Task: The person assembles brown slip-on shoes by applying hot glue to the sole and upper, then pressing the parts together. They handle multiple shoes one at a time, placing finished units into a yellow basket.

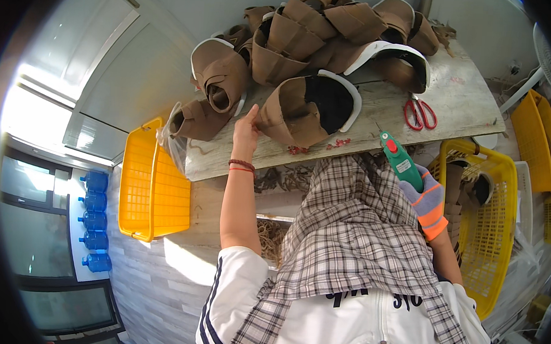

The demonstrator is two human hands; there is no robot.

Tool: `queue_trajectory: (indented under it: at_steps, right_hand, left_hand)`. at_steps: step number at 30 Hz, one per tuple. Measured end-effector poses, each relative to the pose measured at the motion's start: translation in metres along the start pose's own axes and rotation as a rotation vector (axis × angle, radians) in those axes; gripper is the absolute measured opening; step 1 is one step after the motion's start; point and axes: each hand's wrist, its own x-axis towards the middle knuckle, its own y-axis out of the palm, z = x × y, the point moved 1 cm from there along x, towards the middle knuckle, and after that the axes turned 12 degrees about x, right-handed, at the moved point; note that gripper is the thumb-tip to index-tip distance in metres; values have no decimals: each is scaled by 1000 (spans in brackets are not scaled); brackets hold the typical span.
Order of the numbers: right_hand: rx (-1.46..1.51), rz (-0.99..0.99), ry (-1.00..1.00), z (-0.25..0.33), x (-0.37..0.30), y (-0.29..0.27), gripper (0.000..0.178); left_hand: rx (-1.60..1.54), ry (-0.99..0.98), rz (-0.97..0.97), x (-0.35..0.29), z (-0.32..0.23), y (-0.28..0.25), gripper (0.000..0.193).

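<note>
In the head view, the bare left hand (246, 133), thumb raised, touches a brown, white-rimmed hollow piece (280, 113), its finger closure unclear; the gray-and-orange-gloved right hand (425, 201) grips a green, red-buttoned handheld tool (403, 163). Beyond them, red-handled scissors (420, 111) and heaped brown pieces (295, 33) crowd the pale wooden tabletop (212, 159).

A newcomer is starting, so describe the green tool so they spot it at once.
Along the near edge of the pale worktable, right of centre, find the right hand in a grey-and-orange glove. It grips the green tool, pointing toward the table, with a red patch near its front end. Unlike the red-handled scissors nearby, it has a green body.
</note>
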Motion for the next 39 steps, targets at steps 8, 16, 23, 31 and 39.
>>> queue_trajectory:
  at_steps: [8, 16, 23, 31, 39]
  right_hand:
    - [-94, -65, -72, -14, 0, 3, 48]
    - [-58, -83, -94, -27, -1, -2, 46]
    - [-32, -108, -44, -22, -8, -4, 47]
    - [135, -29, -65, 13, -22, -1, 48]
    - [120, 51, -99, 31, -31, 1, 48]
  left_hand:
    - [-275, -256, 342, -96, 36, 65, 35]
    - [-594, -409, 322, -153, 60, 103, 36]
    - [-575, -249, 302, -190, 45, 132, 26]
    - [-441, 282, 354, -216, 19, 123, 27]
    - [-379, 568, 243, -230, 6, 126, 29]
